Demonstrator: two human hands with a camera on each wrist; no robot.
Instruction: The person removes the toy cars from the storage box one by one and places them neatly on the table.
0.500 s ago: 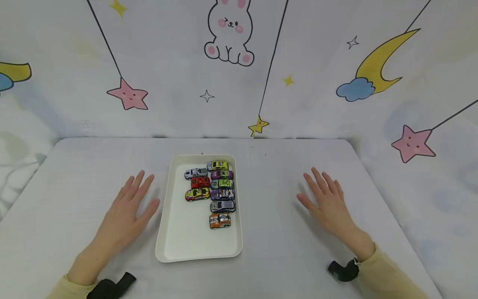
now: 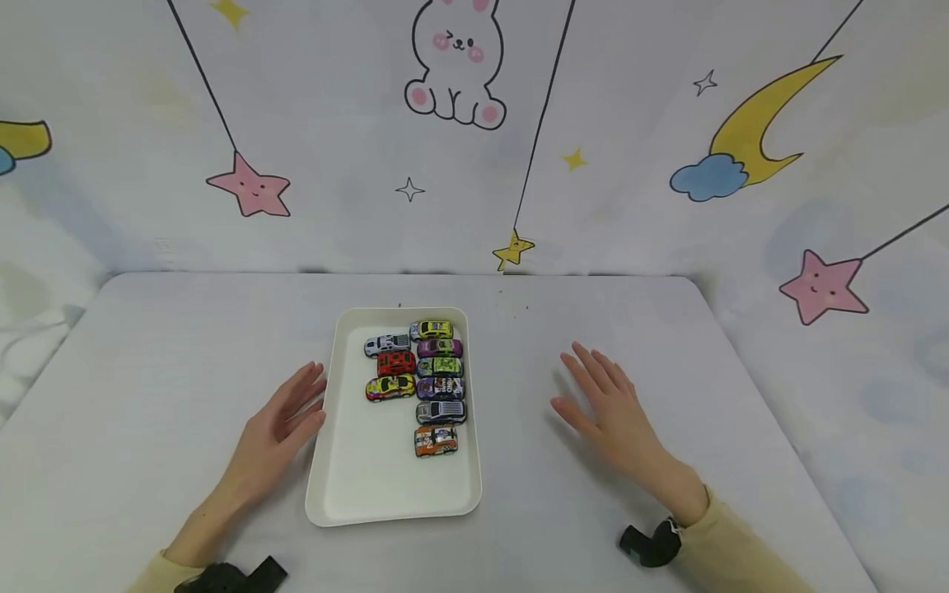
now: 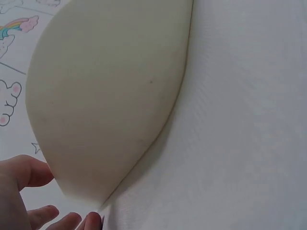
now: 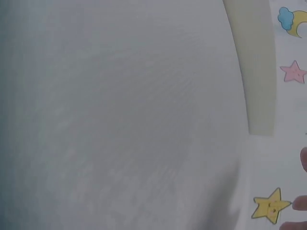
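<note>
While left hand is at its left side, fingers loose, and right hand, fingers extended, is well apart, shallow white round-cornered tray sits between them on table, holding nine multicoloured toy cars.

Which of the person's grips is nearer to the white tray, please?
Left. The left grip is at the left edge of the white tray; contact is unclear. The right grip is off the tray's right side, across a wide gap.
</note>
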